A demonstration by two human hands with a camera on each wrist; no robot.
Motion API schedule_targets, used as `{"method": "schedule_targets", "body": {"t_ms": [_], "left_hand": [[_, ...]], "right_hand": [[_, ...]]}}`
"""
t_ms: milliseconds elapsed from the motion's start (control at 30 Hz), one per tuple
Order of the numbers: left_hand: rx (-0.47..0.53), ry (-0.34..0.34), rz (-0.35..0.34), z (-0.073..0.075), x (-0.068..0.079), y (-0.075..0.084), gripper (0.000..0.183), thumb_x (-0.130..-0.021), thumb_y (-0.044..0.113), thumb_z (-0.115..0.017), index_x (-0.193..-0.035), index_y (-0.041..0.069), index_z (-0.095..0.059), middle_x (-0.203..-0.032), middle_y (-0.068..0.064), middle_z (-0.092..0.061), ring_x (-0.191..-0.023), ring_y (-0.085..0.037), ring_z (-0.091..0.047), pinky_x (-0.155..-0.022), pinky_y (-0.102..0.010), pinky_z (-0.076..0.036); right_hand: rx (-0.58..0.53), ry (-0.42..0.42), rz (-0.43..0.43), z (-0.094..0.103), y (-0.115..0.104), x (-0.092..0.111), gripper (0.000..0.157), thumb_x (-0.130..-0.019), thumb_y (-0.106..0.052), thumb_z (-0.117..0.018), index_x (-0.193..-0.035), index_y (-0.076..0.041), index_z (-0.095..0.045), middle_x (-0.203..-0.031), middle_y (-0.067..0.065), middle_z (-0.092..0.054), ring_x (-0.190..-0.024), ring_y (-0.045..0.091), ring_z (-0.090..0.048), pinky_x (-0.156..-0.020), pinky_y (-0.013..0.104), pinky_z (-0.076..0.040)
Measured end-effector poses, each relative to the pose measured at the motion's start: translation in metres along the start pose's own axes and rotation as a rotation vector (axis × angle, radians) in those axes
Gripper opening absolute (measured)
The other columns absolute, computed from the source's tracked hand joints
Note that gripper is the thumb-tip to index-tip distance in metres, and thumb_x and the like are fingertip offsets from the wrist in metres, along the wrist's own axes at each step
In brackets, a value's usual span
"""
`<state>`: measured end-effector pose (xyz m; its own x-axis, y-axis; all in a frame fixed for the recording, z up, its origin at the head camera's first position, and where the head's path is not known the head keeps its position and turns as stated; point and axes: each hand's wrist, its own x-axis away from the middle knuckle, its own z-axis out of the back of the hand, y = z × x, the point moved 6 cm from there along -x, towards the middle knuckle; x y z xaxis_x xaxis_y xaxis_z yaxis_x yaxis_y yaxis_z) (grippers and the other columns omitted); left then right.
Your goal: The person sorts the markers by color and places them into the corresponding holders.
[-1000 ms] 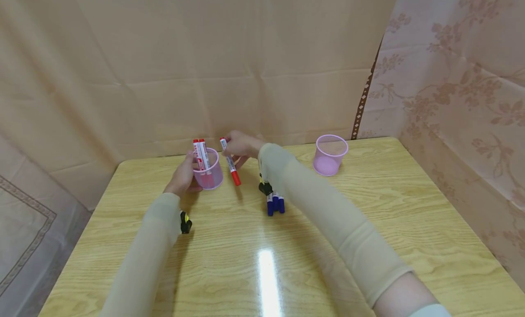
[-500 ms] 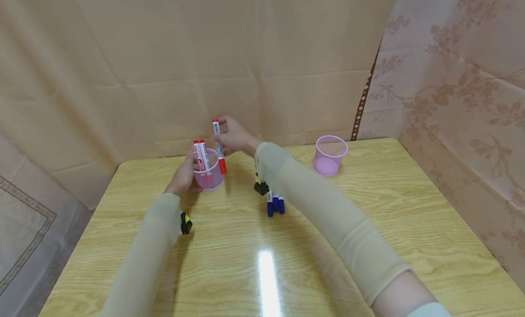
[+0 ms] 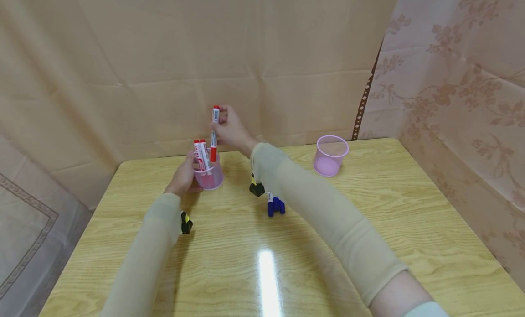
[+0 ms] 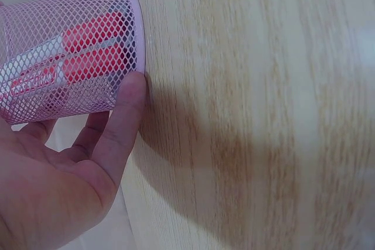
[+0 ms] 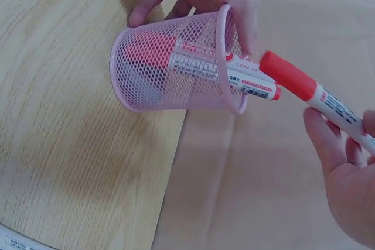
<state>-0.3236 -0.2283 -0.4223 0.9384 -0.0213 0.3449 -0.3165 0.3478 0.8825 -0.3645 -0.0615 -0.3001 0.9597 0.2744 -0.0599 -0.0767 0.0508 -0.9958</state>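
Note:
My left hand [image 3: 182, 175] holds a pink mesh pen cup [image 4: 70, 100] at its side, with fingers near the base in the left wrist view. Two red-and-white markers [image 5: 202, 65] stand inside it, red caps down. Above the cup's mouth, my right hand [image 3: 234, 131] pinches a third red marker [image 3: 214, 134] by its white barrel. That marker's red cap [image 5: 287, 77] points down and sits just outside the rim in the right wrist view.
Blue-capped markers [image 3: 270, 209] lie on the wooden table [image 3: 229, 253], partly hidden under my right forearm. A second pink pen cup [image 3: 326, 165] stands at the back right. A beige cloth [image 3: 172, 80] hangs behind the table.
My right hand has lifted the red marker up and to the left, from beside the pen cup to over its mouth, and turned it more upright. My left hand has stayed put.

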Motion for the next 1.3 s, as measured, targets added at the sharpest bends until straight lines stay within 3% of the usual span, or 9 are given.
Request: {"method": "schedule_targets", "body": {"t_ms": [133, 333, 433, 700, 967, 1300], "left_hand": [[-0.018, 0.009, 0.004, 0.000, 0.000, 0.000, 0.090, -0.086, 0.077, -0.007, -0.149, 0.015, -0.026, -0.141, -0.017, -0.036, -0.124, -0.036, -0.038, -0.087, -0.051, -0.050], [-0.031, 0.018, 0.011, 0.000, 0.000, -0.001, 0.089, -0.085, 0.077, -0.007, -0.149, 0.016, -0.025, -0.141, -0.015, -0.036, -0.124, -0.036, -0.037, -0.087, -0.050, -0.050], [-0.027, 0.021, 0.016, 0.001, 0.000, -0.001, 0.089, -0.086, 0.077, -0.007, -0.149, 0.017, -0.025, -0.140, -0.015, -0.037, -0.123, -0.036, -0.038, -0.087, -0.050, -0.050], [-0.016, 0.025, 0.025, 0.001, 0.003, 0.000, 0.090, -0.086, 0.076, -0.007, -0.149, 0.016, -0.024, -0.141, -0.016, -0.037, -0.123, -0.036, -0.039, -0.088, -0.051, -0.049], [-0.010, 0.019, 0.024, 0.001, 0.004, -0.001, 0.091, -0.085, 0.077, -0.006, -0.150, 0.016, -0.023, -0.145, -0.017, -0.032, -0.127, -0.039, -0.036, -0.086, -0.050, -0.050], [0.001, 0.023, 0.028, 0.000, 0.005, -0.001, 0.091, -0.086, 0.076, -0.006, -0.150, 0.015, -0.023, -0.143, -0.016, -0.035, -0.123, -0.037, -0.039, -0.087, -0.050, -0.049]], "right_hand": [[0.035, 0.070, 0.044, 0.003, -0.003, -0.001, 0.053, -0.094, -0.010, -0.061, -0.139, -0.015, -0.033, -0.107, 0.009, -0.050, -0.081, 0.022, -0.059, -0.067, 0.035, -0.058], [0.039, 0.120, 0.081, 0.004, -0.003, -0.002, 0.048, -0.095, -0.012, -0.060, -0.136, -0.019, -0.036, -0.105, 0.006, -0.052, -0.082, 0.020, -0.059, -0.074, 0.039, -0.057], [0.030, 0.125, 0.096, 0.002, -0.002, -0.003, 0.047, -0.094, -0.011, -0.060, -0.135, -0.019, -0.037, -0.105, 0.006, -0.052, -0.083, 0.020, -0.059, -0.074, 0.039, -0.057], [0.072, 0.128, 0.111, -0.001, -0.001, -0.002, 0.046, -0.095, -0.013, -0.060, -0.135, -0.020, -0.037, -0.104, 0.005, -0.053, -0.083, 0.018, -0.059, -0.066, 0.027, -0.056], [0.093, 0.121, 0.097, -0.009, 0.004, 0.002, 0.048, -0.095, -0.012, -0.059, -0.136, -0.017, -0.036, -0.103, 0.005, -0.053, -0.084, 0.018, -0.059, -0.070, 0.030, -0.056], [0.137, 0.085, 0.096, -0.018, 0.011, 0.004, 0.048, -0.095, -0.011, -0.059, -0.136, -0.018, -0.035, -0.105, 0.004, -0.052, -0.090, 0.020, -0.059, -0.067, 0.026, -0.054]]}}
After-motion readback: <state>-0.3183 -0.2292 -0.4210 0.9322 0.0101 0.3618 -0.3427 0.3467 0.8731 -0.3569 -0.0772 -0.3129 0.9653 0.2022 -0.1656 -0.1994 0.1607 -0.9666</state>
